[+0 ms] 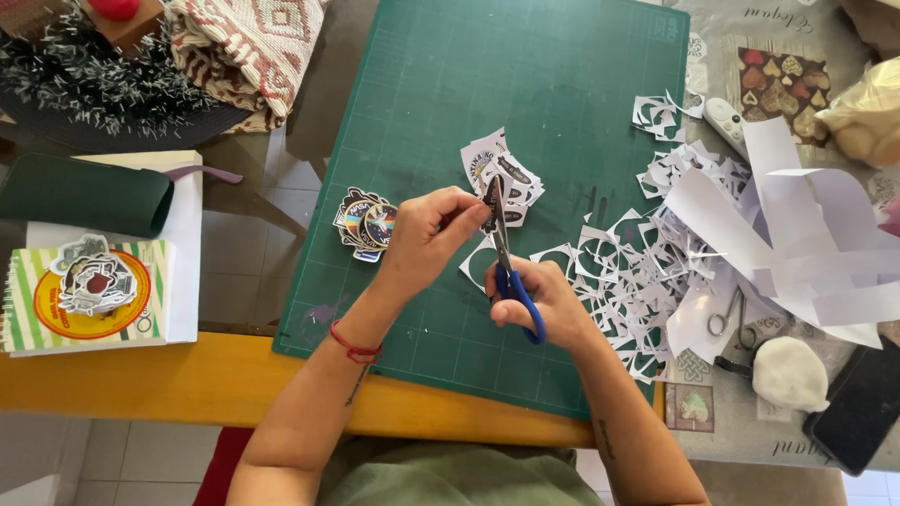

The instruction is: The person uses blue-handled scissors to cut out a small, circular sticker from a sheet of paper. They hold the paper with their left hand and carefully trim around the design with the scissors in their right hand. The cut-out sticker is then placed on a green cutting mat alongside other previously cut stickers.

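Observation:
My right hand (548,301) grips blue-handled scissors (505,260), their blades pointing away from me over a green cutting mat (495,105). My left hand (426,232) pinches a small piece of sticker paper at the blade tips. Just beyond the blades lies a small pile of cut-out stickers (503,170). Another little stack of round cut stickers (364,223) rests on the mat left of my left hand. A red cord bracelet circles my left wrist.
White paper scraps (669,251) and large offcuts (819,246) are heaped right of the mat. Small metal scissors (732,318), a white lump (790,373) and a black phone (864,402) lie at right. A spiral notebook with stickers (85,295) and a green roll (83,195) sit left.

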